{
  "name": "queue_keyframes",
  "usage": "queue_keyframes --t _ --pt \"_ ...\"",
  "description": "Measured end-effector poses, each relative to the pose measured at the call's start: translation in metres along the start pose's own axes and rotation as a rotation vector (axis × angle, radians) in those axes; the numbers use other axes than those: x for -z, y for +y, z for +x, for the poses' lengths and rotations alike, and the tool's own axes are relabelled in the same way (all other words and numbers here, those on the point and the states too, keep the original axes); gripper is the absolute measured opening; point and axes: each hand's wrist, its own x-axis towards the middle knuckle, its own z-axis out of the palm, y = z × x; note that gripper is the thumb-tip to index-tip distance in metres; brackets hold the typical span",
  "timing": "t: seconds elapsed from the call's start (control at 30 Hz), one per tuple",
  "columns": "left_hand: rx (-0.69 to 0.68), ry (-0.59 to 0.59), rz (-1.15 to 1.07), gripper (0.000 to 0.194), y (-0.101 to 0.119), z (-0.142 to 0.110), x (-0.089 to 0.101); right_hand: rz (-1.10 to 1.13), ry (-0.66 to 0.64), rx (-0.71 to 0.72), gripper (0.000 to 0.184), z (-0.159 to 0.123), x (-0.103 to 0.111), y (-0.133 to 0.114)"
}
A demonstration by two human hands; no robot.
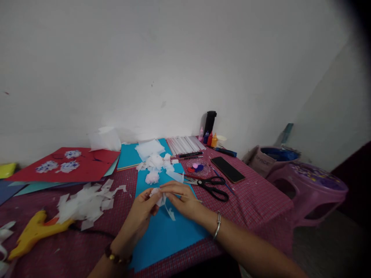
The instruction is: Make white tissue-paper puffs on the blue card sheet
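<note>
Thin white tissue [160, 199], tail slanting toward lower centre
Your left hand [144, 206] and right hand [182, 200] pinch its crumpled folds closed.

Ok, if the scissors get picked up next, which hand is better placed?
Right, I'd say. The scissors lie just beyond the right hand, handles on its side. The left hand is farther off, pinching white paper.

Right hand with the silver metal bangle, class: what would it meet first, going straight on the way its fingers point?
The right hand would first meet the crumpled white tissue paper at its fingertips, then probably the left hand, though depth is hard to judge.
</note>
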Motion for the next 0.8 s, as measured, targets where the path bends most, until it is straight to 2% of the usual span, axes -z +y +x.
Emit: queue_keyframes --t 0.23,0.6,0.8 --pt "0.006 0.002 -0.029 0.024 -0.003 0.002 0.004 -0.063 0.06 -0.059 0.022 0.0 0.004 -0.005" --pt "-0.025 0.123 -0.06 0.028 0.006 0.0 0.001 -0.07 0.133 -0.147 0.021 0.001 0.003 0.0" --pt "-0.129 0.192 -0.084 0.027 0.006 0.004 0.006 -0.022 0.194 -0.236 0.023 0.003 0.006 0.006"
